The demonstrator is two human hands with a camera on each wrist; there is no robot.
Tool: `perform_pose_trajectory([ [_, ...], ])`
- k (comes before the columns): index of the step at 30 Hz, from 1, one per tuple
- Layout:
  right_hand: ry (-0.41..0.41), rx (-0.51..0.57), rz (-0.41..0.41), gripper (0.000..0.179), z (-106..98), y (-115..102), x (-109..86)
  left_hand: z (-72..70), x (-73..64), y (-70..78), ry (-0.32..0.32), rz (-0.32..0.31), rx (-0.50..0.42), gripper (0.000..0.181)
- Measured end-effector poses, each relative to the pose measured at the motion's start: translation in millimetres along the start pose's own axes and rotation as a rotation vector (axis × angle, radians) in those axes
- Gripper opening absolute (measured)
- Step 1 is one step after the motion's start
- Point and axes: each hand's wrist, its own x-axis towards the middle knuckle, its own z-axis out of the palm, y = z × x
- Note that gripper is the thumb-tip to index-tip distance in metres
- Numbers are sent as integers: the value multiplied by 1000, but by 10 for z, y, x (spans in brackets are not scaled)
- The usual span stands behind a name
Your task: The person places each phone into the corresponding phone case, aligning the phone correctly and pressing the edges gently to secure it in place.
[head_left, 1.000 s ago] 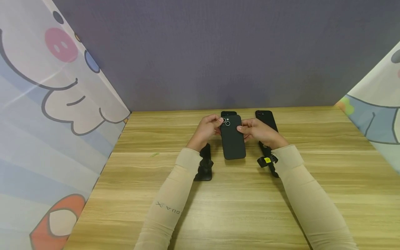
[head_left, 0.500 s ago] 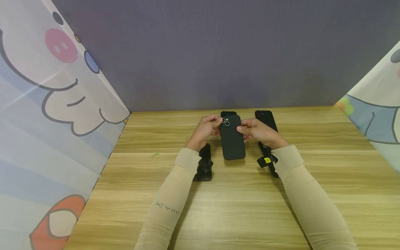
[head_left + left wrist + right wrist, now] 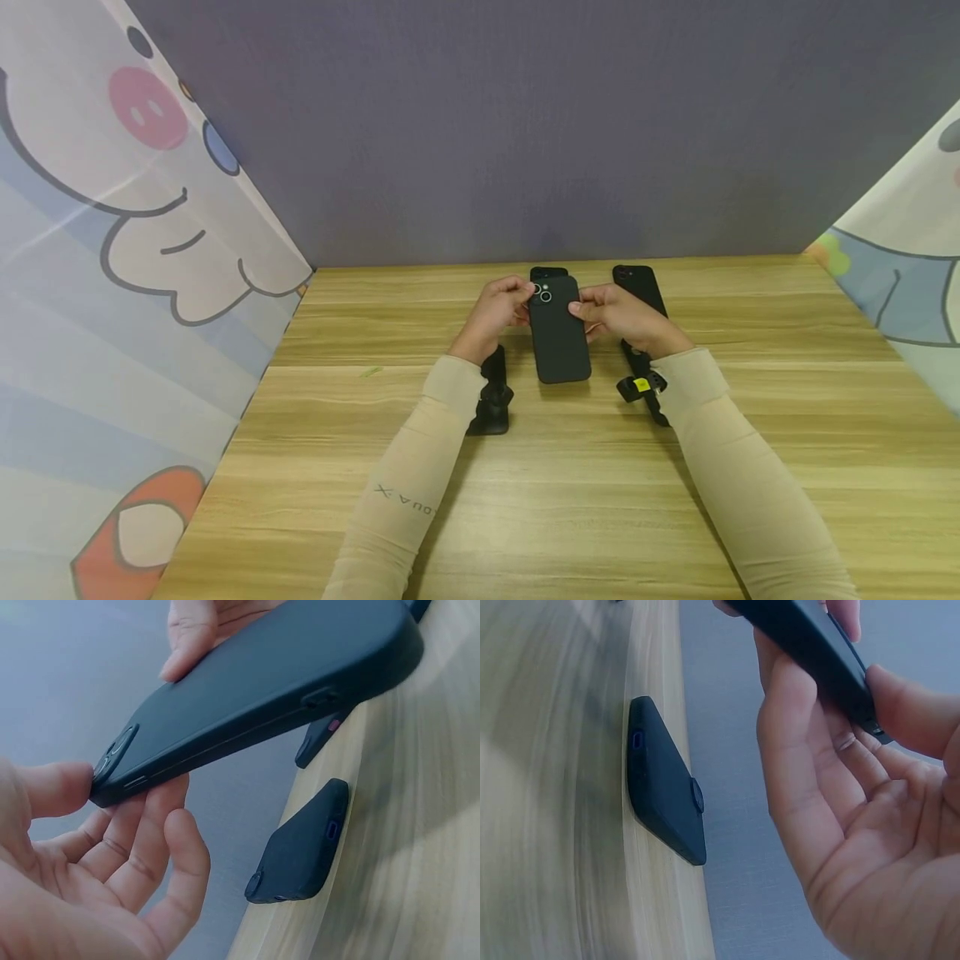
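Observation:
A smartphone in a black case (image 3: 560, 342) is held above the table, its back with two ringed camera lenses facing up. My left hand (image 3: 501, 308) pinches its upper left corner beside the lenses, thumb on top and fingers underneath. On the opposite long edge, my right hand (image 3: 615, 315) grips it with the thumb on the back. In the left wrist view the phone (image 3: 255, 682) slants across the top, with its side buttons showing. The right wrist view catches only one end of the phone (image 3: 810, 652). Its screen side is hidden.
Behind the held phone lies another black phone or case (image 3: 549, 272), partly covered. A black-cased phone (image 3: 639, 285) lies under my right forearm, and a further black one (image 3: 491, 423) is by my left wrist. The wooden table (image 3: 540, 517) meets a grey panel (image 3: 555, 133) at the back.

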Motion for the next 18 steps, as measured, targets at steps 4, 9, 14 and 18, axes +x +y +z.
perform_pose_trajectory([
  [4,2,5,-2,38,-7,-2,-7,22,-3,2,-4,-16,1,19],
  [9,12,13,6,38,-18,-2,-3,11,-14,7,-21,-21,4,24],
  [14,40,24,9,38,-33,1,-1,6,-20,2,-30,-13,6,27],
  [18,81,35,10,36,-35,-3,-4,12,-14,-12,-50,-21,31,26],
])
